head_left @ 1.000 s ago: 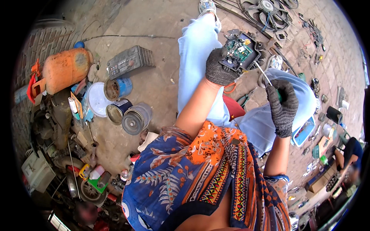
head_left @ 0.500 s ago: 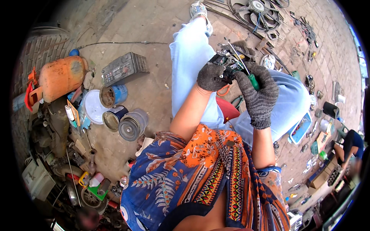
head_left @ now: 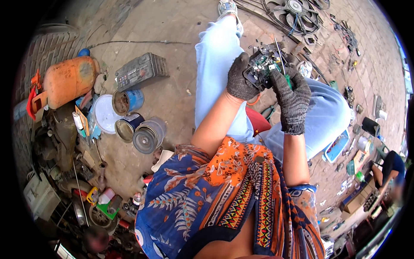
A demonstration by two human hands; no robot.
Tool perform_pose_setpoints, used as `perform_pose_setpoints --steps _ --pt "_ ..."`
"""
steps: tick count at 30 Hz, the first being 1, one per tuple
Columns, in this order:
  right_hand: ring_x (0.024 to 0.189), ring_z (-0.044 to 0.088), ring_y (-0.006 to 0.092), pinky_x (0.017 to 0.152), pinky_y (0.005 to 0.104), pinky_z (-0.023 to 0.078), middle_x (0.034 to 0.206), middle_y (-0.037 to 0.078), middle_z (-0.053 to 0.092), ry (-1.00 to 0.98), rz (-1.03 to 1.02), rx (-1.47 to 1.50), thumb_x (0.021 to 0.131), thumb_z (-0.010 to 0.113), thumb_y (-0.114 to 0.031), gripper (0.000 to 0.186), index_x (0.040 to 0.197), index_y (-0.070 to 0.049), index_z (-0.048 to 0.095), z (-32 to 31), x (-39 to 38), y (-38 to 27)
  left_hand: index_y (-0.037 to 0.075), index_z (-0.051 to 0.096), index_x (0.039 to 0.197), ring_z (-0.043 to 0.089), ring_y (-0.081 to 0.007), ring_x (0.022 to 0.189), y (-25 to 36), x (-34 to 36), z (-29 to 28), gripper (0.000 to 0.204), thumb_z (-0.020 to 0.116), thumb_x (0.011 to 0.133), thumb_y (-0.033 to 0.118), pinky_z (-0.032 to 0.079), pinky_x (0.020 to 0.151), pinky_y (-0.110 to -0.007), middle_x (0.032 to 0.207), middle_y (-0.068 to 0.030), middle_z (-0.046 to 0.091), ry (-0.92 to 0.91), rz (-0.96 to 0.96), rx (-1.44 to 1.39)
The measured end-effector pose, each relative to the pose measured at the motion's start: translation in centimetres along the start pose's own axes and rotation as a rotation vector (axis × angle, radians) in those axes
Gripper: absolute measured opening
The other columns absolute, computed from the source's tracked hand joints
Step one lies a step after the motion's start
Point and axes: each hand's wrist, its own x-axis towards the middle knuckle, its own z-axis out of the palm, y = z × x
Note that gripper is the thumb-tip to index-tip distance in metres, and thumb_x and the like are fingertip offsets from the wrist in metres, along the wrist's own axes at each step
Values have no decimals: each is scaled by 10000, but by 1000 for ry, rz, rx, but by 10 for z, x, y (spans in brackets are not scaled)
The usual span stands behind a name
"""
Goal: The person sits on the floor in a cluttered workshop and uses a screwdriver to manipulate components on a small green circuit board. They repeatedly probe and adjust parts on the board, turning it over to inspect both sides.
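Circuit-board unit [head_left: 264,65]: I record it gripped by the left hand [head_left: 241,80]; the right hand [head_left: 293,98] grasps a green-handled screwdriver [head_left: 287,80].

Right of the cylinder [head_left: 71,82] are cans [head_left: 136,100], farther right the circuit board [head_left: 263,64], with a fan [head_left: 296,16] beyond it.

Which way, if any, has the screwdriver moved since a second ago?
Yes: judged against the fan, the screwdriver has moved left and up the picture, closer to it.
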Motion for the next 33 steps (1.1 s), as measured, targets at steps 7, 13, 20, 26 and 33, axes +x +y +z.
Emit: perform_pose_setpoints --steps 7,13,20,26,33 --pt "791 605 136 747 287 476 878 83 671 54 -79 -72 773 729 -226 312 997 -21 655 -6 -7 -5 33 429 1311 480 -317 1175 3 5 -7 668 473 823 488 346 1019 -458 1294 -169 489 137 -83 -136" --pt "785 589 128 750 284 471 864 70 654 197 -235 -110 776 730 -219 318 1011 -24 641 -11 -2 4 -20 380 1320 452 -381 1192 1 10 -19 703 464 855 501 347 1031 -509 1308 -236 440 130 -100 -367" --pt "557 497 53 458 211 363 690 14 582 -10 206 293 817 660 -298 323 968 -13 645 -16 3 3 -7 451 1269 535 -267 1115 -9 21 -51 513 418 952 394 442 967 -435 1190 -165 555 367 -1 284" --pt "619 569 177 596 311 452 716 89 613 115 -80 -250 785 685 -317 369 955 6 629 -32 16 13 4 411 1298 559 -205 1057 -6 14 -27 517 603 873 227 494 892 -356 1225 -128 523 181 -62 881" --pt "751 625 218 713 334 481 797 141 638 92 -281 -339 721 750 -307 399 968 -16 631 -34 10 17 5 380 1296 550 -183 1066 -28 20 -48 591 684 800 110 470 905 -316 1153 -92 560 87 -48 724"
